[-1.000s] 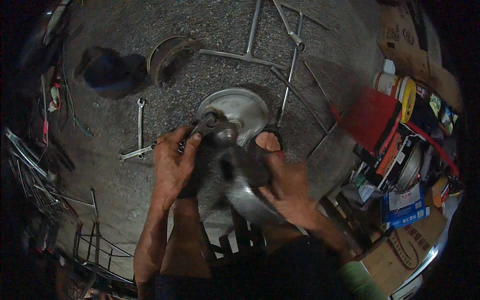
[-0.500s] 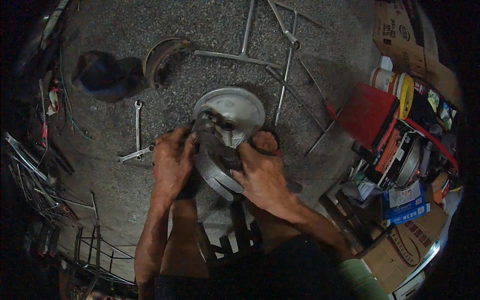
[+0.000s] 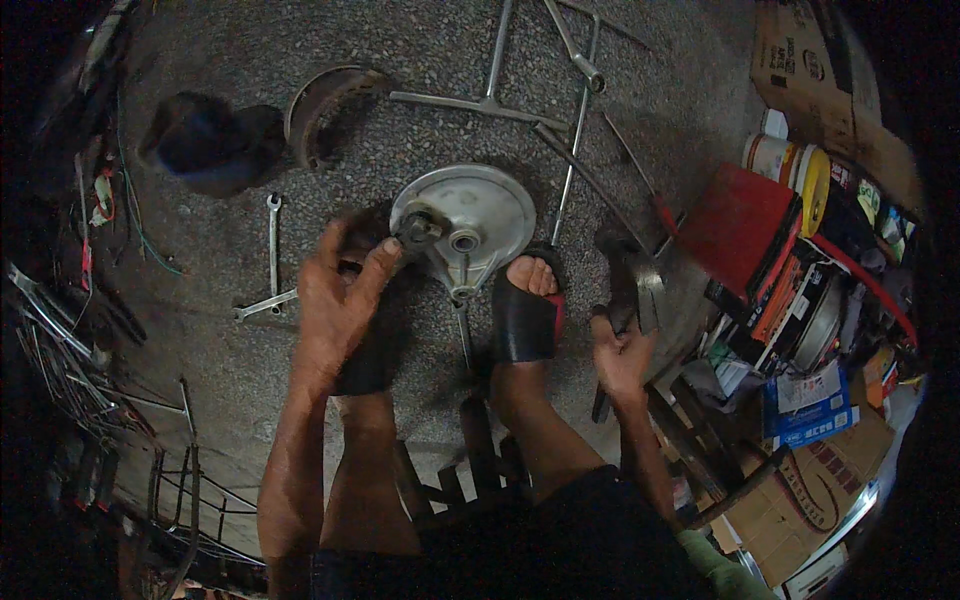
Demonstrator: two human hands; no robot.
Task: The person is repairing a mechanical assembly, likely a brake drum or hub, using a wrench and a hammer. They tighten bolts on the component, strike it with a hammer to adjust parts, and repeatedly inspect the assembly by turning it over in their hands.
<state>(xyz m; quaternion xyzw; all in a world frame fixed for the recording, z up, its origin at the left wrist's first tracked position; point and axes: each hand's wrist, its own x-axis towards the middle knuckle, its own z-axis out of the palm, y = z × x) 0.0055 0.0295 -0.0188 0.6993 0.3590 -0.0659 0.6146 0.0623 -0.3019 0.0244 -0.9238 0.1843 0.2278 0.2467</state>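
Observation:
A round silver brake plate [image 3: 500, 215] with a central hole lies on the ground between my feet. At its left edge my left hand [image 3: 335, 310] is closed, the thumb against a dark round fitting [image 3: 420, 228] on the plate; its other fingers are partly in shadow. Away to the right, my right hand [image 3: 622, 355] grips a curved brake shoe [image 3: 648, 295] with a shiny outer face, lifted clear of the plate. Another worn, curved brake shoe [image 3: 310, 115] rests on the ground beyond the plate, to the left.
Two spanners [image 3: 275, 245] lie left of the plate. Metal bars and a T-shaped handle [image 3: 485, 108] are spread at the far side. A dark cloth-like bundle [image 3: 210, 145] is at far left. On the right are a red box [image 3: 740, 230], cartons [image 3: 825, 490] and clutter.
My right hand has carried the brake shoe off the plate to the right. My left hand stays at the plate's left side, and the plate's face is now uncovered.

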